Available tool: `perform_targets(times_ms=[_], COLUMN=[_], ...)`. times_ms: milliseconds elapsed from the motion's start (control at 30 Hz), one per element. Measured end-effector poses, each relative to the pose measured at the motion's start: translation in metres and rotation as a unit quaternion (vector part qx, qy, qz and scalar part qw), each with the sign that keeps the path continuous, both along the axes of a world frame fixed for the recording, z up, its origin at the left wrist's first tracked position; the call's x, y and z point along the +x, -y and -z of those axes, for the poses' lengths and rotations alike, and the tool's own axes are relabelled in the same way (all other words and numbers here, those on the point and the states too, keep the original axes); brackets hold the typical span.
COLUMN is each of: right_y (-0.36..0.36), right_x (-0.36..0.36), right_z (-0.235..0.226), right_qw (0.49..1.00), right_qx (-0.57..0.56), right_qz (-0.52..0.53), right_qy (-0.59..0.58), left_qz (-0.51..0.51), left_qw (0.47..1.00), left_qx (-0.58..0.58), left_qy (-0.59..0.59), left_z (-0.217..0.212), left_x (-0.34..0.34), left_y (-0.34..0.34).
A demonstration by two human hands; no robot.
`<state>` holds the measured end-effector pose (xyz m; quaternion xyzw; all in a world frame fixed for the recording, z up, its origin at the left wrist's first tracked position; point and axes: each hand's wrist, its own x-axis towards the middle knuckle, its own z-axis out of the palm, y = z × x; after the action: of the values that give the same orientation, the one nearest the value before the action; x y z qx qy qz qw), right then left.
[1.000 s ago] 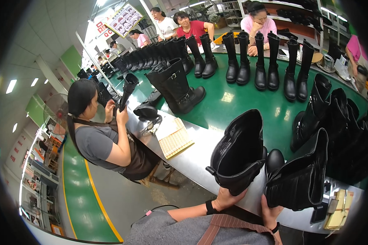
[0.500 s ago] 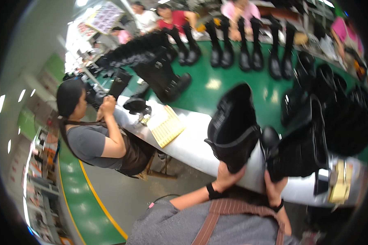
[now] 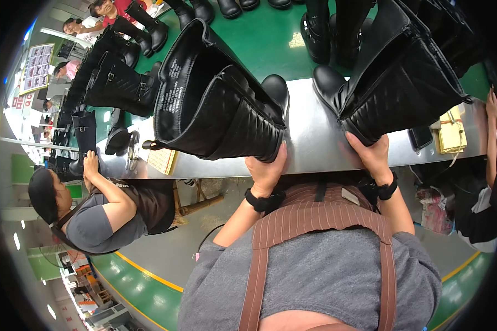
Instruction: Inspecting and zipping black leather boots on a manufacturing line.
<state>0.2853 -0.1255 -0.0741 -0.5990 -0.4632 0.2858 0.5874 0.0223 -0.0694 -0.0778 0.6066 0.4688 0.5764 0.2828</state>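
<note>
Two tall black boots are tilted over the metal worktop (image 3: 306, 127), their open shafts leaning outward and toes pointing away from me. My left hand (image 3: 268, 171) is closed round the heel end of the left boot (image 3: 237, 118). Pale print shows on the lining inside that shaft. Closed round the heel of the right boot (image 3: 392, 99) is my right hand (image 3: 371, 157). Creased leather and a long zip run up each shaft. Between the two boots a strip of bare metal shows. Some of my fingertips are hidden behind the heels.
Several more black boots (image 3: 342, 33) stand on the green table surface (image 3: 248, 44) beyond. A yellow paper stack (image 3: 451, 132) and a dark phone-like slab (image 3: 421, 138) lie at right. At left, a seated co-worker (image 3: 94, 209) handles another boot (image 3: 84, 132); yellow sheets (image 3: 163, 161) lie nearby.
The view has swung and tilted down, so the scene shifts and looks nearer. The two boots now lean farther apart; both hands still hold them.
</note>
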Motion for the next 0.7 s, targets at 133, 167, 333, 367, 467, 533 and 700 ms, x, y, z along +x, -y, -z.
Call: perform_targets(times_ms=[133, 167, 333, 367, 467, 533, 700], right_y=[0.004, 0.007, 0.028, 0.025, -0.005, -0.039, -0.080], right_x=[-0.004, -0.007, -0.028, -0.036, -0.063, -0.082, -0.097], right_z=[0.001, -0.002, -0.033, -0.036, -0.035, -0.025, -0.017], right_qw=[0.997, 0.988, 0.938, 0.963, 0.971, 0.968, 0.925], right_qx=[0.044, 0.093, 0.290, 0.157, -0.023, 0.020, -0.158], right_qz=[0.043, 0.090, -0.027, -0.095, -0.212, -0.197, -0.332], right_qy=[0.050, 0.082, 0.186, 0.199, 0.108, 0.151, 0.097], left_qz=[0.003, 0.010, 0.014, -0.001, -0.028, 0.003, 0.087], left_qw=[1.000, 1.000, 0.999, 0.999, 0.998, 1.000, 0.994], left_qx=[-0.008, -0.007, 0.013, 0.026, 0.021, 0.010, -0.057], left_qy=[-0.012, -0.011, -0.026, -0.041, -0.052, -0.027, -0.019], left_z=[-0.002, -0.003, -0.001, 0.000, -0.001, -0.007, -0.027], left_x=[0.000, -0.001, -0.002, -0.002, -0.002, -0.004, -0.019], left_y=[0.001, 0.000, -0.003, -0.003, -0.001, 0.000, -0.001])
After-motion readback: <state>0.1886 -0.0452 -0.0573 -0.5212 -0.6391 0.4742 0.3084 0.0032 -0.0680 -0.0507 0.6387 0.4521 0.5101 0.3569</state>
